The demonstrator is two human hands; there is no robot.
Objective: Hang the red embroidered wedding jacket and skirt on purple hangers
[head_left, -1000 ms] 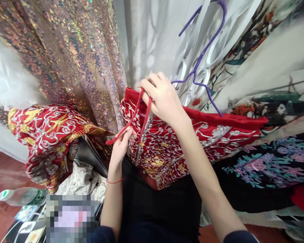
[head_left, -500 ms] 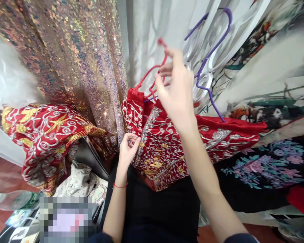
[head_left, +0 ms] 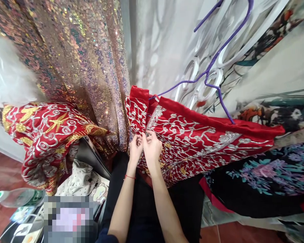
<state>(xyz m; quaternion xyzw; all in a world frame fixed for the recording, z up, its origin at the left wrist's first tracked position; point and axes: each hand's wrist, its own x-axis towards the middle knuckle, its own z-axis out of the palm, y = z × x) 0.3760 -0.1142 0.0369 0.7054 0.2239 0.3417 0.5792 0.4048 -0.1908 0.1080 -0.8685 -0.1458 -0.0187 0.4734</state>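
Observation:
A red skirt [head_left: 182, 128] with silver and gold embroidery hangs from a purple hanger [head_left: 212, 64], its plain red waistband uppermost. An opening shows at the left end of the waistband. Below that opening, my left hand [head_left: 136, 148] is closed in a pinch at the cloth's edge. Right beside it, my right hand [head_left: 152, 147] is also closed, thumb and fingers together on the same edge. The two sets of fingertips almost touch. Any small fastener between them is hidden by the fingers.
Another red embroidered garment [head_left: 50, 131] drapes at the left, above a spotted cloth [head_left: 77, 180] and a plastic bottle [head_left: 20, 197]. A sequined fabric [head_left: 91, 50] hangs behind. Black floral cloth [head_left: 263, 175] lies at the right, near white openwork panels [head_left: 192, 71].
My right hand has come down from the raised red cord to join my left hand at the skirt's opening. The cord is out of sight now. The hanger appears farther right.

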